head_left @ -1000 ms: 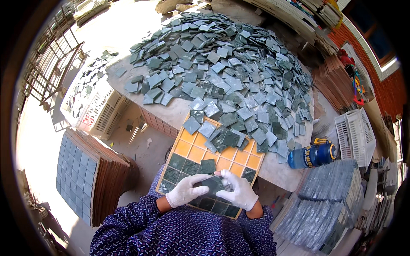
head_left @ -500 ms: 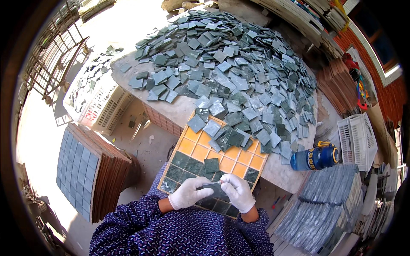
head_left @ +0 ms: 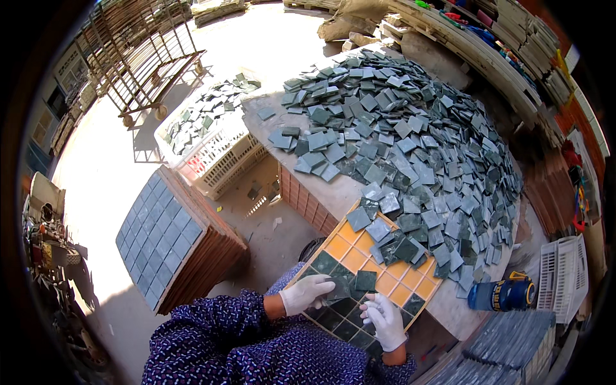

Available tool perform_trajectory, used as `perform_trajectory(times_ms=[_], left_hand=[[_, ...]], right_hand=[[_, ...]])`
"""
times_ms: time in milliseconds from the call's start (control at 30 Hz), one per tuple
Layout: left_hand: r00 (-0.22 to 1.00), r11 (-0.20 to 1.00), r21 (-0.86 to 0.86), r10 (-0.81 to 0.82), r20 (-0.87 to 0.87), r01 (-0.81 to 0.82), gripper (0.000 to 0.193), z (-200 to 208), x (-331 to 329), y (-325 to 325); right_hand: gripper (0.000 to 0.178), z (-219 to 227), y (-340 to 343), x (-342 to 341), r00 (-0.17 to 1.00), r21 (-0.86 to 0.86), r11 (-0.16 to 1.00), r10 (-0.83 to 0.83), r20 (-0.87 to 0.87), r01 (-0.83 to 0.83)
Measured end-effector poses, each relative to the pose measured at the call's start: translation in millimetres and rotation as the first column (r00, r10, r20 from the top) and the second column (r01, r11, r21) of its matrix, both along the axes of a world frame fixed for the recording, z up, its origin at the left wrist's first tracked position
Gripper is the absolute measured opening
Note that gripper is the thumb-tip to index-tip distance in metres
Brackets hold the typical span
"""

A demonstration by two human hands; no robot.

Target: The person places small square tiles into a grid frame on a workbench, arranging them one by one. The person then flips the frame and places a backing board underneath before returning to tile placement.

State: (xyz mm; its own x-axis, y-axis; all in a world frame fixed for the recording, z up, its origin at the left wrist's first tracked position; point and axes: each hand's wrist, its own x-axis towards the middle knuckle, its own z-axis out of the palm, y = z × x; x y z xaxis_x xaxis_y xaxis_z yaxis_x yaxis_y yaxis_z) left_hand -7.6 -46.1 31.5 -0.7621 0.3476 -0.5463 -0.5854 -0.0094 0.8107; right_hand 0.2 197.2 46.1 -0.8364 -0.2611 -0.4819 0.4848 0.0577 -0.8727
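Both my hands wear white gloves above an orange gridded tray (head_left: 355, 259), which lies tilted across the table's near corner. My left hand (head_left: 307, 294) is closed on a dark green square stone tile (head_left: 339, 288), pinching its left side. Just right of the tray's middle, my right hand (head_left: 385, 322) hovers over filled cells with its fingers bent and a little apart, nothing visible in them. Dark green tiles (head_left: 346, 330) fill the tray's near rows. One loose tile (head_left: 366, 281) rests on the grid between the hands. More loose tiles (head_left: 406, 249) overlap its far part.
A large heap of tiles (head_left: 410, 122) covers the table beyond the tray. A blue bottle (head_left: 500, 293) stands at its right edge, near a white crate (head_left: 563, 276). Stacked tiled sheets (head_left: 160, 234) stand at left, a tile-filled crate (head_left: 224, 163) behind them. Grey stacks (head_left: 510, 340) sit at lower right.
My hands have come apart: the right has let go of the tile, while the left keeps it, now turned flatter. The whole view has swung leftward.
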Motion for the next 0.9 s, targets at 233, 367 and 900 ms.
perform_trajectory(times_ms=[233,367,900], left_hand=[[0.634,0.685,0.383,0.725,-0.269,-0.62,0.04,59.0,-205.9,-209.9],[0.55,0.786,-0.009,0.425,-0.719,-0.618,0.052,81.2,-251.0,-239.9],[0.636,0.802,-0.584,-0.386,-0.668,-0.126,0.023,-12.4,-40.5,37.8]], right_hand=[[0.032,-3.8,28.6,14.5,0.996,0.077,0.993,-0.088,-0.004,0.088],[0.032,-4.9,33.5,18.4,0.99,0.092,0.986,-0.14,-0.027,0.142],[0.054,-39.3,-4.2,-51.4,0.606,0.839,0.542,0.684,-0.406,-0.05]])
